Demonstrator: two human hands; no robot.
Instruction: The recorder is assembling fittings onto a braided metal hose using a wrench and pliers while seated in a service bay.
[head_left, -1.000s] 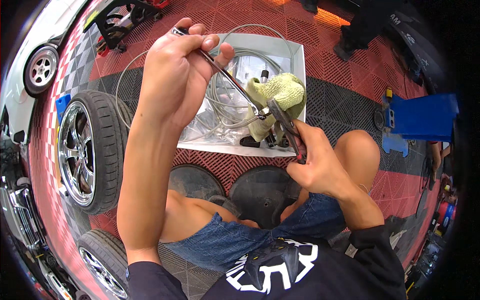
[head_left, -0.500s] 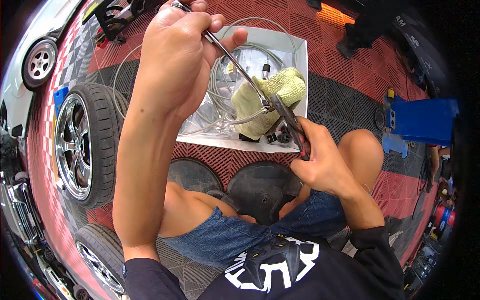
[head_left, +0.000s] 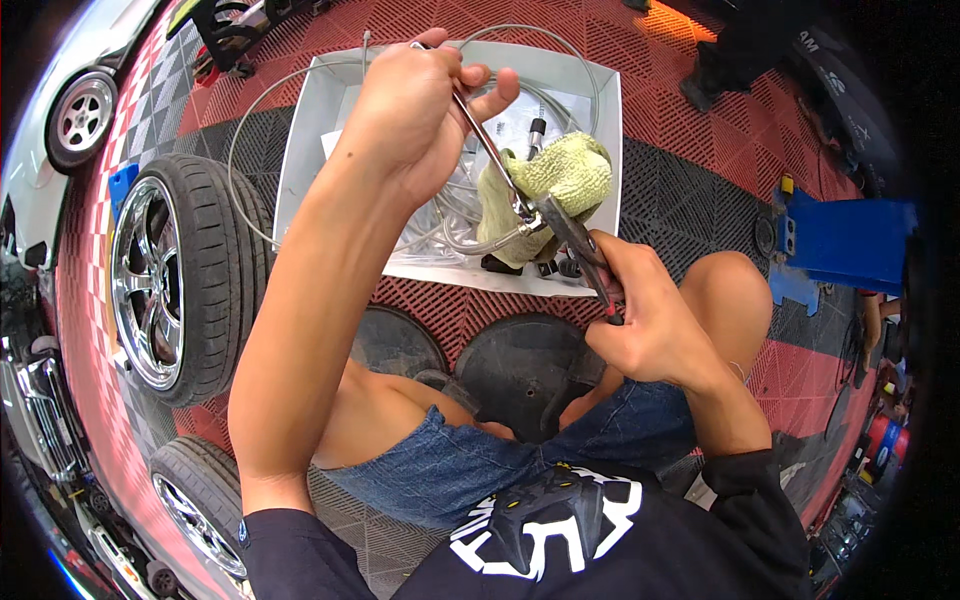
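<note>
White and open-topped, the shallow box (head_left: 310, 130) stands on a floor of red and dark slatted tiles (head_left: 670, 180) and serves as the landmark for all positions given. Over its far side, the left hand (head_left: 410, 110) grasps the upper end of a chrome wrench (head_left: 485, 140), some fingers curled about the shaft and others extended. The wrench slopes down across the box toward its near right corner, where the lower end meets a small metal fitting (head_left: 530, 215). At the near right corner of the box, the right hand (head_left: 640, 310) is closed around the handles of a pair of dark pliers (head_left: 578, 245) with a touch of red at the grip. The nose of the pliers lies beside the fitting, against a yellow-green cloth (head_left: 570, 170) bunched over the right part of the box; whether the jaws bite on the fitting cannot be told. Braided hose (head_left: 480, 247) runs from the fitting into the box, among clear plastic bags. A looped line (head_left: 232, 165) arcs out past the left wall of the box. Left of the box stands a tyre on a chrome rim (head_left: 205, 270); well to its right is a blue metal part (head_left: 850, 235). Two black discs (head_left: 525, 370) lie on the near side of the box.
</note>
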